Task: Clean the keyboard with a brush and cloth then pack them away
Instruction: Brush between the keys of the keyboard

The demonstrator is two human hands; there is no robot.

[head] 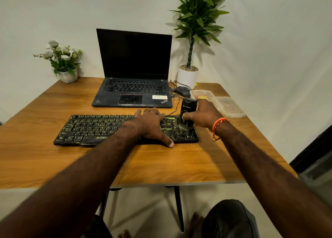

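A black keyboard [93, 129] with yellow-green markings lies across the wooden table [161, 166]. My left hand [151, 124] rests flat on its right half, thumb reaching over the front edge. My right hand [203, 114] grips a black brush tool [186, 110] upright, its bristles touching the keys at the keyboard's right end. A clear plastic box [213, 98] with a yellow cloth [203, 97] inside stands just behind my right hand, and its lid [230, 107] lies to the right of it.
An open black laptop [133, 76] stands behind the keyboard. A mouse [183, 91] and cables lie beside it. A white flower pot [67, 75] sits at the back left and a tall potted plant [187, 76] at the back right. My knees show under the table.
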